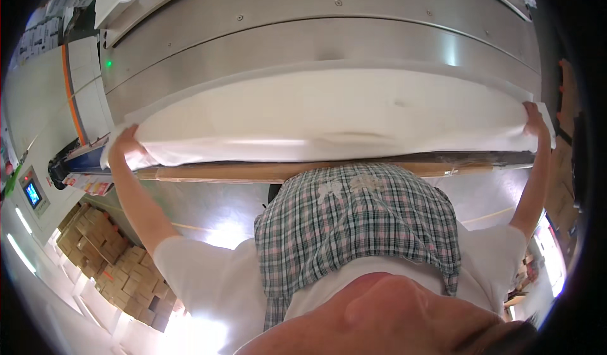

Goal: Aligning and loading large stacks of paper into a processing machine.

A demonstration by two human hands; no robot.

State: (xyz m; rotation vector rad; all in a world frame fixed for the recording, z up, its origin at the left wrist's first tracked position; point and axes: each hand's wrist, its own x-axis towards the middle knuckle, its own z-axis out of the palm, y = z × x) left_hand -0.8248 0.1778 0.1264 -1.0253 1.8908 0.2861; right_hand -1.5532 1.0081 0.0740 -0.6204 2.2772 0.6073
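A long white piece, smooth and soft-looking like a sheet of cloth or foam point(303, 111), stretches crosswise in front of me along the metal machine. Its near edge sags slightly in the middle, and a small grey mark shows right of centre. My left hand point(128, 141) grips its left end, with the fingers curled over the edge. At the far right, my right hand point(535, 119) holds the other end, its fingers bent round the corner. Both arms are spread wide. What lies under the white sheet is hidden.
Beyond the sheet rises a brushed steel machine body point(329, 38) with screws. A brown ledge point(221, 172) runs along the near side. At left stand a control panel with a lit screen point(33, 193) and stacked cardboard boxes point(126, 279). My checked apron point(360, 228) is close to the ledge.
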